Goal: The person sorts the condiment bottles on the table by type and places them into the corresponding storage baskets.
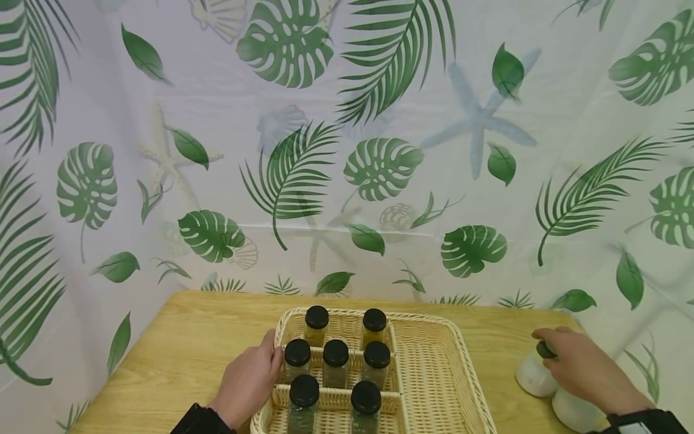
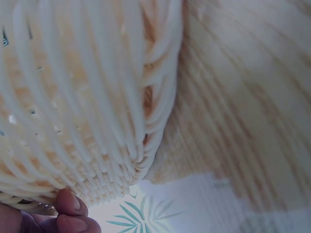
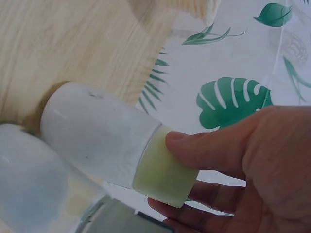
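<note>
My left hand point(image 1: 246, 380) grips the left rim of a woven wicker basket point(image 1: 434, 374); in the left wrist view its fingertips point(image 2: 73, 204) curl at the basket's edge. Several glass jars with black lids point(image 1: 335, 353) stand upright in the basket's left compartments. Off to the basket's right, my right hand point(image 1: 588, 367) pinches the cap of a white bottle point(image 3: 97, 131) between thumb and fingers. That cap point(image 3: 163, 165) looks pale green in the right wrist view. The bottle appears to stand on the table. A second white bottle point(image 3: 34, 179) is beside it, partly under my wrist.
The basket's long right compartment holds no jars. Underneath is a wooden table point(image 1: 179, 349), whose far edge meets a hanging white cloth point(image 1: 347, 265) printed with green leaves. The cloth also runs along the left and right sides.
</note>
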A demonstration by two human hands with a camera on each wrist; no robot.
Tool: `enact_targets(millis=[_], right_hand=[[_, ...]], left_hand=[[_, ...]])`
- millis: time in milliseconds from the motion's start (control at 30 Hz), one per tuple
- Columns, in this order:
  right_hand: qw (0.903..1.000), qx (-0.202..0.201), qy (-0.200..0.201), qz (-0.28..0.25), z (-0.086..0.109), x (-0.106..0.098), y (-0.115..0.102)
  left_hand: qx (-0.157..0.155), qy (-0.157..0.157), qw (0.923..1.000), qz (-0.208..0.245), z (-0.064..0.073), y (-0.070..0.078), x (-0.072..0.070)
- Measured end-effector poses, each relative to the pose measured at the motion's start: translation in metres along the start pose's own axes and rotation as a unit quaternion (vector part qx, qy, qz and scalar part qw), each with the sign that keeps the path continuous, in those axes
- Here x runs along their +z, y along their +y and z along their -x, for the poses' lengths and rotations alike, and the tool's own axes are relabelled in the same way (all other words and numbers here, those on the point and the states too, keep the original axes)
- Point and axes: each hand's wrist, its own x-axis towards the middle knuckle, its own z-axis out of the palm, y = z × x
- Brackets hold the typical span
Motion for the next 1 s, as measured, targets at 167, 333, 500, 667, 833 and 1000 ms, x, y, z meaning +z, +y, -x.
enact_targets(millis=[167,333,500,667,833,1000], right_hand=[[0.9995,-0.011,0.030,0.001,0.001,-0.002,-0.012],[0.9986,-0.022,0.047,0.007,0.000,-0.005,-0.025],[0.9979,-0.029,0.057,0.011,0.002,-0.013,-0.041],[0.9965,-0.047,0.066,0.018,0.000,-0.023,-0.059],[0.9943,-0.066,0.078,0.029,-0.006,-0.034,-0.076],[0.9912,-0.079,0.100,0.037,-0.007,-0.047,-0.092]], left_hand=[[-0.006,-0.010,0.9999,0.000,0.000,-0.001,-0.001],[-0.012,-0.017,0.9998,-0.002,0.001,-0.001,0.000],[-0.006,-0.016,0.9998,-0.003,-0.001,0.000,0.001],[-0.001,-0.008,0.9999,-0.009,-0.002,0.001,0.002],[0.002,-0.005,0.9999,-0.010,0.000,0.001,0.001],[0.010,0.005,0.9999,-0.007,0.000,0.000,0.003]])
